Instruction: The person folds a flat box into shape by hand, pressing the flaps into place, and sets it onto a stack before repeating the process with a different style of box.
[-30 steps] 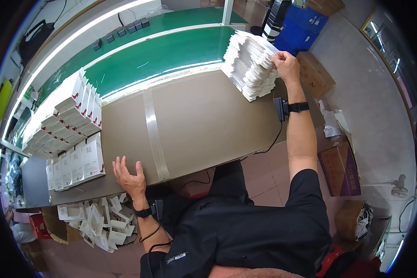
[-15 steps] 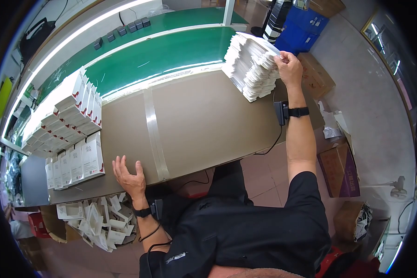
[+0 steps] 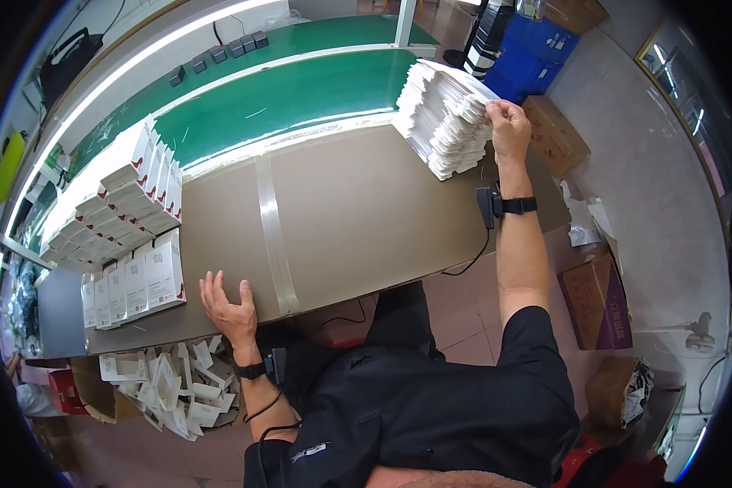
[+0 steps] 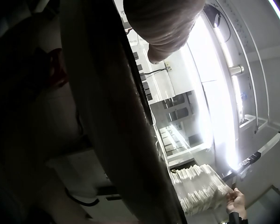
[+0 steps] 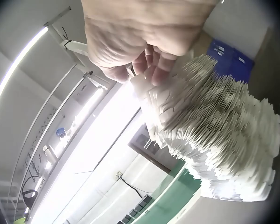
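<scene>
Since 1 second ago the right hand (image 3: 508, 122) has slid slightly nearer along the stack of flat card blanks (image 3: 441, 114) at the desk's (image 3: 358, 211) far right, its fingers pinching the top sheets' edge. Left hand (image 3: 229, 307) lies spread on the near edge. Those blanks look light, bendy and slippery, best pinched by their right-edge tabs.

Hands: I am counting two, the left hand (image 3: 234, 313) and the right hand (image 3: 508, 122).
Stacks: I am seeing one stack (image 3: 439, 114) of white blanks.
Blocks: I am counting six dark blocks (image 3: 217, 54) on the green belt (image 3: 301, 89).
Boxes: I am counting five boxes (image 3: 138, 285) in the front row; those behind are crowding too tightly to count.
Wristbands: I am seeing two wristbands (image 3: 252, 372).
</scene>
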